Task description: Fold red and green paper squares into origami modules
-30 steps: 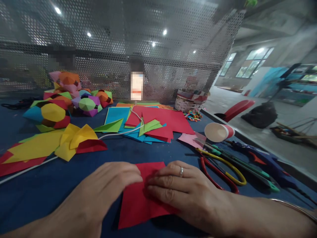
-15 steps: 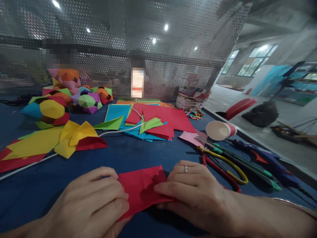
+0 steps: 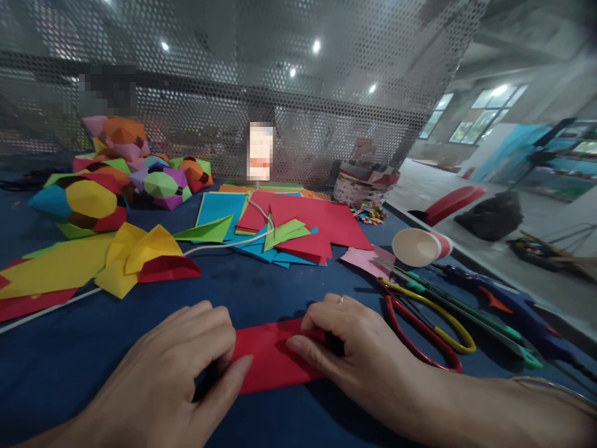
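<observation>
A folded strip of red paper (image 3: pixel 273 358) lies on the blue table between my two hands. My left hand (image 3: pixel 186 354) has its fingers curled over the left end, the thumb pressing on the face of the paper. At the other end my right hand (image 3: pixel 347 348) pinches the strip, thumb on top and fingers bent along its far edge; a ring is on that hand. The fingertips of both hands are partly hidden. Just right of my right hand lie scissors (image 3: pixel 426 320) with one red and one yellow handle loop.
Behind the hands lie red sheets (image 3: pixel 321 221), blue and green paper, and a white cable (image 3: pixel 224 246). Yellow folded paper (image 3: pixel 135 255) and multicoloured paper balls (image 3: pixel 93 202) are on the left. A tipped paper cup (image 3: pixel 417 247), a green cutter (image 3: pixel 489 326) and a blue glue gun (image 3: pixel 508 305) sit right.
The red paper has become a narrower, flatter strip, its upper part folded down. Both hands have shifted their grip; my left thumb now rests on the paper's face.
</observation>
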A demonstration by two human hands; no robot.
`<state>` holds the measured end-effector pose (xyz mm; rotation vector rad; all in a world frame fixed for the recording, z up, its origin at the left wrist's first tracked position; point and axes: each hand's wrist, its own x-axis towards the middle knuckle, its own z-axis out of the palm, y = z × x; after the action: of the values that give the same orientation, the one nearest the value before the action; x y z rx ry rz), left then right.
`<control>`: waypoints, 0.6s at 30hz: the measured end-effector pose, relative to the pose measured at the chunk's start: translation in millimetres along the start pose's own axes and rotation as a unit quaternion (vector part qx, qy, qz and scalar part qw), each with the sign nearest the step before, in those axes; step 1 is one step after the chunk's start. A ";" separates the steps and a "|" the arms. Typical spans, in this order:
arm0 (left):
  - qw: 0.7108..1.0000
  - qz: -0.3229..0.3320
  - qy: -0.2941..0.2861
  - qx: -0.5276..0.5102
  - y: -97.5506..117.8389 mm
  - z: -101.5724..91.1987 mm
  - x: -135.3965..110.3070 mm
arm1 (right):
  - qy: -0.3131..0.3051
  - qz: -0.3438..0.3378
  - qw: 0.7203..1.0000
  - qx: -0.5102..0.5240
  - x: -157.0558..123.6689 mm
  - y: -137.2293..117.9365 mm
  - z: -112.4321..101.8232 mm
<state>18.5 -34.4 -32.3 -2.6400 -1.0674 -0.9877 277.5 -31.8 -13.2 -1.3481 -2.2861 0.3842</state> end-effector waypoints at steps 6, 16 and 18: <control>1.000 -0.001 -0.005 -0.011 1.2 -0.5 5.1 | -0.023 0.020 0.999 -0.026 4.8 2.1 1.0; 1.000 -0.006 -0.004 -0.005 0.2 2.8 6.5 | -0.083 0.102 0.990 -0.044 17.1 -6.1 -2.8; 1.000 -0.008 -0.008 -0.010 0.5 2.4 6.5 | -0.082 0.103 0.990 -0.043 18.0 -6.8 -3.0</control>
<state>23.6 -30.3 -30.1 -2.6641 -1.0904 -0.9878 266.4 -19.2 -3.2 -1.6602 -2.3237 0.4862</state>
